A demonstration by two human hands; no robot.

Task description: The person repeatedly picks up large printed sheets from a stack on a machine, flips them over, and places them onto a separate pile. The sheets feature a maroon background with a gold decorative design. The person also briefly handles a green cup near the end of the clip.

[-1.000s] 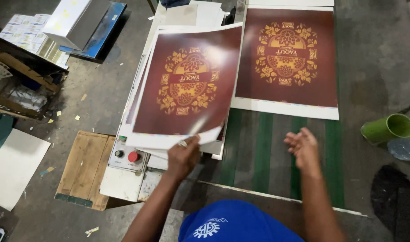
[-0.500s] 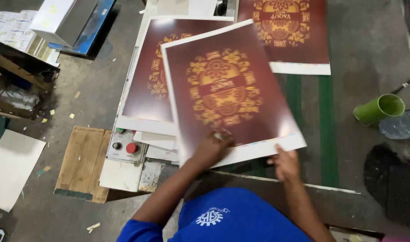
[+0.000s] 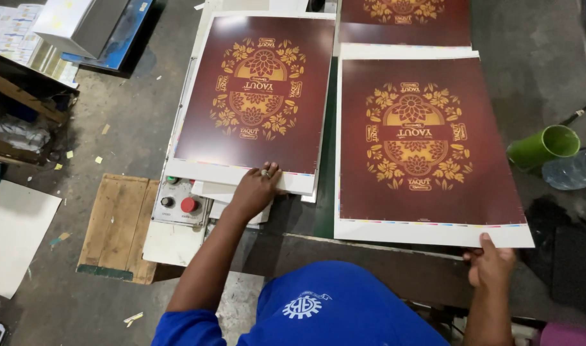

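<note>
The right hand pinches the near right corner of a large printed sheet, thumb on top and fingers under the white margin. This sheet lies flat on the green-striped table, right of the stack. I think the corner could crease or get a smudge here, because thin glossy paper bends easily when it is held at one point only, and the sheet could also slip out of square with the others.

The left hand, with a ring, rests with loose fingers on the near edge of the stack of sheets; it presses, it does not clench. If it pushes, the top sheets may slide.

The sheets are smooth, dark maroon with gold flower ornament. Left of the stack is a grey control box with a red button, then a rough wooden board. To the right a green plastic cup lies tipped.
</note>
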